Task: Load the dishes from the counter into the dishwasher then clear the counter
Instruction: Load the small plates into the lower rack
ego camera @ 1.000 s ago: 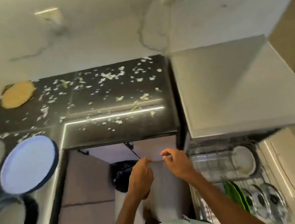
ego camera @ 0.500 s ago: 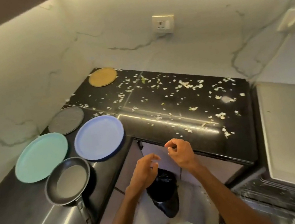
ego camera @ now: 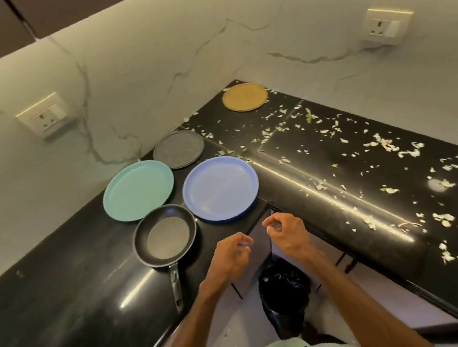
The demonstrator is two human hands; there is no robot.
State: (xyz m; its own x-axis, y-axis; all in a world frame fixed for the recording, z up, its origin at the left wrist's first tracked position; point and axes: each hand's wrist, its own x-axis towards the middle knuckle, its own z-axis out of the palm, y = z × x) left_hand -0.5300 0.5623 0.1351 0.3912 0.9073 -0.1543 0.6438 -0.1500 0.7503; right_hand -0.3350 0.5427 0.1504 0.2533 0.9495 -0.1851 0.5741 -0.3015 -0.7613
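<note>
While both hands, left hand [ego camera: 230, 253] and right hand [ego camera: 287, 233], hover half-curled, empty, at lower centre, the pan [ego camera: 164, 235], four plates and scraps remain on the desk [ego camera: 63, 316]; nothing looks loaded yet.

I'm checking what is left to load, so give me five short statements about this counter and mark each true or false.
1. The frying pan sits on the counter with its handle toward the person. True.
2. The blue plate is stacked on the green plate. False: they lie side by side on the counter.
3. The right hand holds a plate. False: neither it nor the left hand holds any dish; both hover with fingers curled.
4. White scraps litter the right stretch of the counter. True.
5. The yellow plate sits next to the pan. False: it is far back, near the wall corner.
</note>
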